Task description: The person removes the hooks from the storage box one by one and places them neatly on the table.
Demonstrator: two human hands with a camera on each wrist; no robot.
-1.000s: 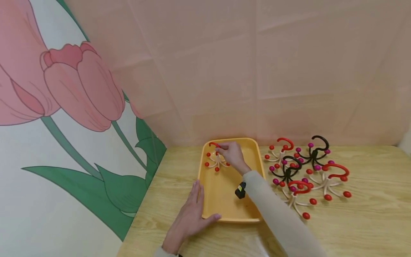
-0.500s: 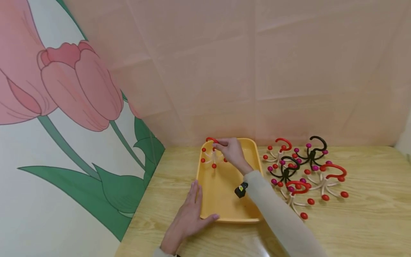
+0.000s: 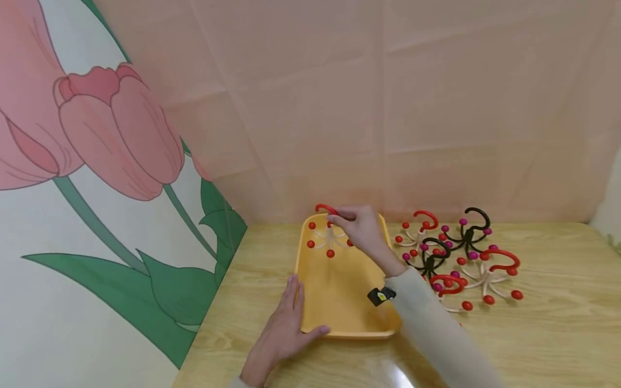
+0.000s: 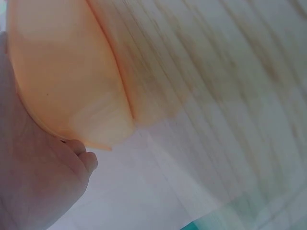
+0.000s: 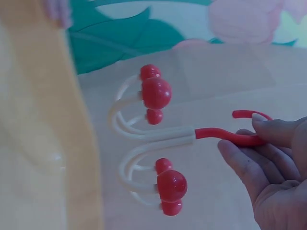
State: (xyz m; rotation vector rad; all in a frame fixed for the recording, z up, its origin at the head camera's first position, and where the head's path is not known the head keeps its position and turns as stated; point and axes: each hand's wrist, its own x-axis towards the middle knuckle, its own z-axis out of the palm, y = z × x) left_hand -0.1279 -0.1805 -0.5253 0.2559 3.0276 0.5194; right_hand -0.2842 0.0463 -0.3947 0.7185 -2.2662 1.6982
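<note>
My right hand (image 3: 363,229) pinches the red hook of a hook hanger (image 5: 168,135) between thumb and fingers. White arms curl out from its stem, each tipped with a red ball. In the head view the hanger hangs over the far end of a yellow-orange tray (image 3: 339,302). The right wrist view shows its arms clear of the tray's side. My left hand (image 3: 281,328) lies at the tray's near left corner, fingers straight along the left side and thumb at the front rim. In the left wrist view, that hand (image 4: 38,167) touches the tray's edge.
Right of the tray, several similar hangers stand on the wooden table (image 3: 548,323): some white with red hooks (image 3: 487,277), others black with purple balls (image 3: 469,235). A pink sheet (image 3: 310,108) rises behind, and a tulip mural (image 3: 116,134) covers the left wall.
My right hand has lifted the hanger a little from the tray and shifted slightly right, its wrist turning. The left hand keeps its place at the tray.
</note>
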